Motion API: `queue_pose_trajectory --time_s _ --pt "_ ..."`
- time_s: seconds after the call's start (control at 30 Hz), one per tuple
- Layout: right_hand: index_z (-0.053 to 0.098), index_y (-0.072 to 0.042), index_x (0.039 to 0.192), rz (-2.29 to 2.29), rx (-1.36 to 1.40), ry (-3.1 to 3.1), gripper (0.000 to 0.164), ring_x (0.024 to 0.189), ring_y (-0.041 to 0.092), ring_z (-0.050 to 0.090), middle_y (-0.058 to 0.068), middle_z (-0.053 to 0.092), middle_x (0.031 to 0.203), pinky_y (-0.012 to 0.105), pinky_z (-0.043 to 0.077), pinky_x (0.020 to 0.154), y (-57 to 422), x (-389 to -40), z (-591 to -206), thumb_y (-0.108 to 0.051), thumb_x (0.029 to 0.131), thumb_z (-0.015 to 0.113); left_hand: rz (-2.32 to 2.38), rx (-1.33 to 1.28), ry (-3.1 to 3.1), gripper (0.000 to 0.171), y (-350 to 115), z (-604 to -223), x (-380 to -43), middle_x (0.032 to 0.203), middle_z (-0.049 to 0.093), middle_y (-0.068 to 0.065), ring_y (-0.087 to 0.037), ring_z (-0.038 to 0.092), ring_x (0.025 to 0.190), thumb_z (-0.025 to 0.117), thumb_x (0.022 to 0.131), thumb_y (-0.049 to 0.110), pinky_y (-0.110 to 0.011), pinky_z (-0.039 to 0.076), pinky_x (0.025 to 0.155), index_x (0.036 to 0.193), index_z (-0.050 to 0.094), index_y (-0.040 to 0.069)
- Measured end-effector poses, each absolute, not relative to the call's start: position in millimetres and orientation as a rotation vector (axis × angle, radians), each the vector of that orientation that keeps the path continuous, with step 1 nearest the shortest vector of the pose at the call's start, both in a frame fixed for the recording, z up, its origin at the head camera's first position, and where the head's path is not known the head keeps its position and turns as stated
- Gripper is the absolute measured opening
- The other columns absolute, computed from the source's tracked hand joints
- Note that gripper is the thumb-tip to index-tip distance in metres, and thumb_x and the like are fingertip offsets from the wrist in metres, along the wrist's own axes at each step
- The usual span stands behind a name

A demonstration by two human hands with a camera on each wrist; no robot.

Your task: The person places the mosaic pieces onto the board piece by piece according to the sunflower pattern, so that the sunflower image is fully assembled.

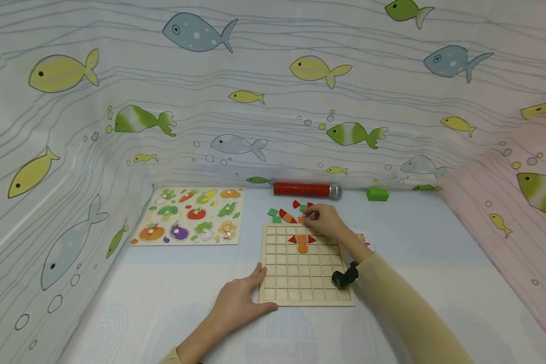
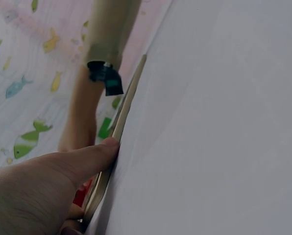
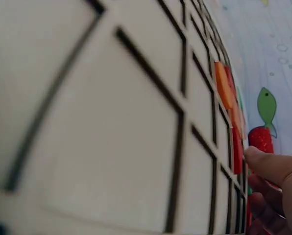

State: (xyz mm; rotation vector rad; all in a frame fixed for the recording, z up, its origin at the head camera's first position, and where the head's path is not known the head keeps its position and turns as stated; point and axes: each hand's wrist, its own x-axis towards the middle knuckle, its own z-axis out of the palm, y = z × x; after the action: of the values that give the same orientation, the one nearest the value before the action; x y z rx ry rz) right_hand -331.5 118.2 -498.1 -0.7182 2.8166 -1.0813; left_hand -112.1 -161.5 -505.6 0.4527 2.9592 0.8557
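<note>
A pale wooden grid board [image 1: 306, 273] lies flat on the table. My left hand [image 1: 237, 303] holds its near left corner, thumb along the near edge and fingers at the left side; the left wrist view shows the thumb [image 2: 94, 159] against the board's edge. In the upper cells sit an orange square [image 1: 302, 238], a red triangle [image 1: 292, 239] on either side and an orange round piece [image 1: 303, 248] below. My right hand [image 1: 325, 221] reaches over the far edge with bent fingers, its fingertips beside an orange piece [image 1: 301, 220]. I cannot tell whether they pinch it.
Loose green pieces [image 1: 273, 212] and red pieces [image 1: 297, 204] lie beyond the board. Farther back are a red microphone [image 1: 302, 189] and a green block [image 1: 377, 194]. A vegetable puzzle [image 1: 186, 217] lies left. A printed card [image 1: 365, 238] is partly hidden by the right forearm.
</note>
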Motion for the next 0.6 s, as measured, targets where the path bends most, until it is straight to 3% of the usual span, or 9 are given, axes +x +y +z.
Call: queue_pose_trajectory --time_s 0.6 --pt "0.079 -0.005 0.118 -1.043 -0.645 2.735 0.027 0.090 0.020 0.061 0.008 0.076 0.108 0.032 0.051 0.075 117.8 -345.7 -491.7 -0.020 0.095 0.081 0.831 0.460 2.922 0.097 -161.3 -502.8 -110.9 0.158 0.052 -0.012 -0.034 0.069 0.126 0.084 0.081 0.064 -0.052 0.058 0.099 0.153 0.057 0.006"
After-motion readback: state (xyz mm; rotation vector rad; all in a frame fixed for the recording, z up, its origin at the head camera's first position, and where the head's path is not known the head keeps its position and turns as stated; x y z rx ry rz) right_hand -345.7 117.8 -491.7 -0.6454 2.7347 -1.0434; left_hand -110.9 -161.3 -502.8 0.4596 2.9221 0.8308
